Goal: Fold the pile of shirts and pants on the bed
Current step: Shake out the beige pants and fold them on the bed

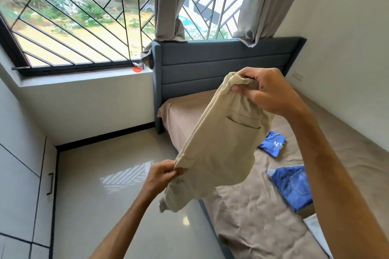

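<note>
Above the bed, beige pants hang slack in the air, back pocket showing. The right hand grips the bunched elastic waistband; the left hand pinches a lower edge, fingers curled tight.

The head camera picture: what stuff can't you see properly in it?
- Beige pants: bottom part bunched under the left hand; waistband partly covered by the right hand.
- Blue shirt: its lettering is half hidden by the pants.
- Folded jeans: right side behind the forearm.
</note>
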`<state>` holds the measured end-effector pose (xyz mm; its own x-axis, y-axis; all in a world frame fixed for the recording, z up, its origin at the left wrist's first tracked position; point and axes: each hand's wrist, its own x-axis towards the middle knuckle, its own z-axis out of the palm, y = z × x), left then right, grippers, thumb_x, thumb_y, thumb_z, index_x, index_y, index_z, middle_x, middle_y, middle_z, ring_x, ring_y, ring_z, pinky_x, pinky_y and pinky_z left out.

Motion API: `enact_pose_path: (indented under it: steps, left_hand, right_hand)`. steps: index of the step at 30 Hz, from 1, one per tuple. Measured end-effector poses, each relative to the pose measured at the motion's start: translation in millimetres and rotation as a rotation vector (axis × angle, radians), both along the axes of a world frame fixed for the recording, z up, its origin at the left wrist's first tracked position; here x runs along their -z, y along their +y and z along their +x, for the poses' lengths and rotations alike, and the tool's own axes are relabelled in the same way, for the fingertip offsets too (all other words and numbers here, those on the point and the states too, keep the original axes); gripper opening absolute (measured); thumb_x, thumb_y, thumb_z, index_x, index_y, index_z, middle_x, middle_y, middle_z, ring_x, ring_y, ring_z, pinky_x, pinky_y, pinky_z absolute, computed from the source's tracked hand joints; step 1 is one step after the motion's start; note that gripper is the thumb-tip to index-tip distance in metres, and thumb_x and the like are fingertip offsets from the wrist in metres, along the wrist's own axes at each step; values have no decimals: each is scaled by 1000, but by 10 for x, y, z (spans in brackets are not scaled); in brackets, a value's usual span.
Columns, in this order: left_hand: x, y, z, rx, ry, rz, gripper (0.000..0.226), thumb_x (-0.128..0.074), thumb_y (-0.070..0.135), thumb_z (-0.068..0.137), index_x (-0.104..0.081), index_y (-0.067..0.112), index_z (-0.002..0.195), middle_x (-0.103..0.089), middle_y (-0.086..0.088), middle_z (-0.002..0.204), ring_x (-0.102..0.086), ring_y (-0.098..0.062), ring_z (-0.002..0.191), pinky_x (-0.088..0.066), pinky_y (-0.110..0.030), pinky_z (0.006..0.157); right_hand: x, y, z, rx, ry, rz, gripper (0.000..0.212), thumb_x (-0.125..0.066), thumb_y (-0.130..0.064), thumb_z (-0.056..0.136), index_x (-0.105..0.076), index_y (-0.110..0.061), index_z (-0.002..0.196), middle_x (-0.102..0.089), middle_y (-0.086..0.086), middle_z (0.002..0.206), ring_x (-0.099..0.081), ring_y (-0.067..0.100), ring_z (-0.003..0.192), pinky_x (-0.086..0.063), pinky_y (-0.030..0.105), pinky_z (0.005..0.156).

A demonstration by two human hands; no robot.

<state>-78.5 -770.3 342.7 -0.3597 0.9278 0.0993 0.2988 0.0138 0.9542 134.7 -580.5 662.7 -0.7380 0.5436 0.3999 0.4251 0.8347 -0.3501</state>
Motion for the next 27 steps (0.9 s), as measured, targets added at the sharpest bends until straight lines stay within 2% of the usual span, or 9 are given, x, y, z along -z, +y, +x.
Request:
enact_pose_path:
  steps: [3,5,7,9,12,16,21,25,27]
  left_hand:
    - [-24,-55,-222,-75,-45,21,23,-84,48,76,-86,30,91,-78,7,94,-74,-19,89,-62,-39,79]
    - [-19,-125,-334,69,1,-16,27,-83,52,78,-86,32,96,-78,9,102,-74,-18,96,-61,-34,84]
    - [17,-184,-365,182,52,-82,20,-83,41,85,-85,29,100,-78,13,105,-74,-13,98,-59,-26,86]
    - [87,-210,-351,173,110,-108,9,-83,25,88,-86,27,96,-78,18,102,-74,-7,95,-55,-22,85]
    - [153,-213,-295,53,202,-71,10,-90,23,80,-84,31,80,-78,18,90,-73,-9,84,-57,-30,80]
    - [213,-249,-270,-95,135,-63,21,-96,20,72,-78,28,66,-75,10,73,-70,-10,71,-59,-36,72]
    - [292,-351,-388,-104,197,-39,30,-92,17,78,-64,22,69,-71,5,75,-69,-17,72,-62,-40,69]
    - [334,-328,-457,-89,365,46,41,-83,9,86,-49,29,75,-55,10,72,-54,-13,66,-58,-43,66]
    - [338,-298,-436,-93,404,46,39,-78,10,90,-49,33,80,-54,11,74,-54,-13,67,-56,-42,64]
  right_hand:
    - [11,33,47,56,48,34,21,-70,-44,93,-71,-34,112,-74,-18,98,-68,9,95,-56,46,86]
    - [28,57,72,86,69,47,24,-68,-47,92,-69,-36,113,-74,-19,99,-68,9,97,-56,47,86]
    - [48,65,83,102,65,54,24,-67,-48,91,-69,-37,112,-73,-20,99,-68,9,97,-56,47,86]
    - [95,63,75,104,59,44,23,-68,-47,92,-69,-36,112,-73,-20,100,-67,8,97,-56,46,86]
    - [184,31,16,99,58,42,23,-68,-46,92,-69,-34,111,-73,-19,99,-66,8,97,-55,45,86]
    - [239,42,2,123,59,61,28,-64,-52,90,-68,-35,112,-73,-17,100,-66,11,98,-55,46,85]
    - [273,201,163,133,-2,94,31,-63,-51,88,-68,-31,111,-68,-16,106,-60,18,103,-50,50,93]
    - [504,310,252,309,-78,166,22,-68,-41,92,-66,-37,113,-51,-12,105,-46,22,108,-30,42,91]
    - [644,313,299,378,-103,91,27,-64,-31,92,-62,-40,117,-57,-11,92,-56,26,100,-39,45,89]
